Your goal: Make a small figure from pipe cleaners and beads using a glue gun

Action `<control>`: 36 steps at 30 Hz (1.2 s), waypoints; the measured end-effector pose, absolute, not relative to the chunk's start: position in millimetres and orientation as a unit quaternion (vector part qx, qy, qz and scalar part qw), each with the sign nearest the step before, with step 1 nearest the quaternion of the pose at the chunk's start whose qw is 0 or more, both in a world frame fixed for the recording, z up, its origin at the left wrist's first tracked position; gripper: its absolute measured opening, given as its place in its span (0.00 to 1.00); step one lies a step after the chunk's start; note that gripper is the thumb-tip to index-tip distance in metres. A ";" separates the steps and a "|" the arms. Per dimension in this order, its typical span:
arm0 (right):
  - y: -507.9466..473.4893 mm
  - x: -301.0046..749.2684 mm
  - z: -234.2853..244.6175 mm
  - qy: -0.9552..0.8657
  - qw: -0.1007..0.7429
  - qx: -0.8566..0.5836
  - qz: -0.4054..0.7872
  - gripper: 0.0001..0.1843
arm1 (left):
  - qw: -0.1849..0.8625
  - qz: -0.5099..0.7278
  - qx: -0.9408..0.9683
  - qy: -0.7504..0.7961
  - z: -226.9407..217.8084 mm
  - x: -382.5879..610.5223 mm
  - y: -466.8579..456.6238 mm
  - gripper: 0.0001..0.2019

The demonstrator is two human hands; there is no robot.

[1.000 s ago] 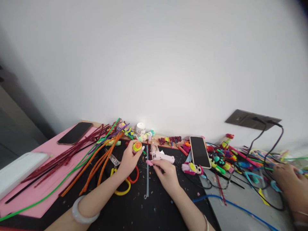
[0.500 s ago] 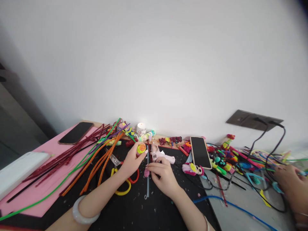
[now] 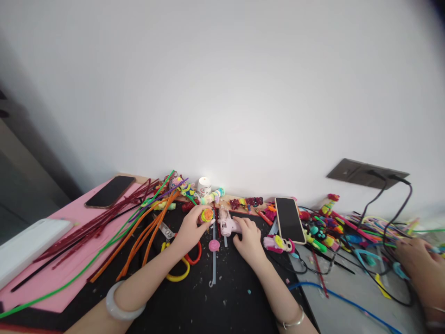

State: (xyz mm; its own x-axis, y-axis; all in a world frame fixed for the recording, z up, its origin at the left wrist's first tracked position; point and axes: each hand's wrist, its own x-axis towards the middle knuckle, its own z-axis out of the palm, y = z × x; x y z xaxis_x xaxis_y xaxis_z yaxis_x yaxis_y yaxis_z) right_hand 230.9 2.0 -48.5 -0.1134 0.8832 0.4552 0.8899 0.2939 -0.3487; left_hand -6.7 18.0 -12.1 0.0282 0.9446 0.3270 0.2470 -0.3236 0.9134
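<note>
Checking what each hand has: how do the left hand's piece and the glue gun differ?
The piece is bright yellow and orange; the glue gun is pale pink. The piece is small and rounded; the glue gun is larger, with a handle. The left hand grips the piece; the right hand grasps the glue gun's handle.

Diffuse light pales the wall (image 3: 222, 102), brightest around its middle and greying toward the shadowed left side, while wide-angle distortion skews the socket plate (image 3: 356, 173), fine detail softens on the glue gun (image 3: 229, 227), and the upper-right corner darkens (almost to black).
</note>
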 end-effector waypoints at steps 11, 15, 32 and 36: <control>13.1 237.3 -26.9 -0.643 0.523 -0.529 0.181 0.17 | 0.280 0.489 0.660 0.497 -7.3 -13.4 21.0 0.09; 12.5 233.0 -24.4 -0.638 0.514 -0.520 0.241 0.12 | 0.296 0.454 0.671 0.506 -8.9 -14.0 20.8 0.09; 8.0 227.5 -25.4 -0.625 0.428 -0.504 0.415 0.06 | 0.282 0.408 0.731 0.468 -15.7 -13.3 24.1 0.13; 8.3 226.7 -25.9 -0.628 0.427 -0.513 0.400 0.03 | 0.279 0.408 0.733 0.467 -14.8 -14.0 23.4 0.12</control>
State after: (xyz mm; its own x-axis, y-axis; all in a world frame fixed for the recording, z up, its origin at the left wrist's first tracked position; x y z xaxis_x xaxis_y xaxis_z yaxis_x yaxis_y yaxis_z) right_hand 226.7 8.3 -25.9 -0.1081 0.9860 0.1267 0.3028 0.1541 -0.9405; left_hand -14.0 23.4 -14.8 0.2306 0.9126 0.3377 0.4568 -0.4080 0.7905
